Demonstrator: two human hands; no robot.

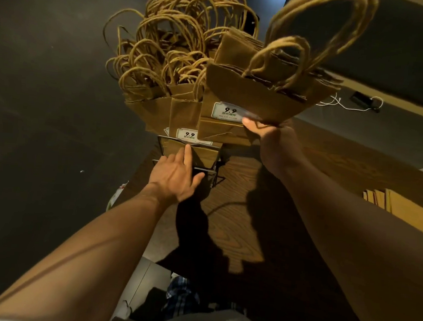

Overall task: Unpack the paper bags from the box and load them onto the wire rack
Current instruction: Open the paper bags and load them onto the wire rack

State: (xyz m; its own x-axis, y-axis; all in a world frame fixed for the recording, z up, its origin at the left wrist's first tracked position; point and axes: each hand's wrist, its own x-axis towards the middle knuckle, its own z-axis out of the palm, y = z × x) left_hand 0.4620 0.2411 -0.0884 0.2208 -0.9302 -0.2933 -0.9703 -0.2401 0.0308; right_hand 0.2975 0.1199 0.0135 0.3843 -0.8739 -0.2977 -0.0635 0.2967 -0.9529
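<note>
1. Head view, right hand (271,140): the grip is closed on the lower edge of a bundle of paper bags (256,97), fingers and thumb pinching the flat stack. The bundle is raised above the tabletop (241,214), handles up and tilted away to the right.

2. Head view, left hand (176,175): fingers straight, holding nothing. The index fingertip touches the front of the bags already standing in the wire rack (187,158); the palm lies over the rack's front wire.

3. Head view, governing relation: the rack stands at the far left corner of the tabletop, below and to the left of the held bundle. The bundle's long axis runs bottom to handles, roughly upright. Judged, the coming move is down and left, bottom edge first, into the space behind the front wire. The left hand is nearer the rack and appears placed to steady the loaded bags (160,92).

4. Head view, writing: a white label on the held bundle reads "9.9"; a like label (189,135) on the front racked bag reads the same. The small line beneath each is too blurred to read.

5. Head view, box: a brown carton edge (403,208) shows at the right edge; contents cannot be told.
</note>
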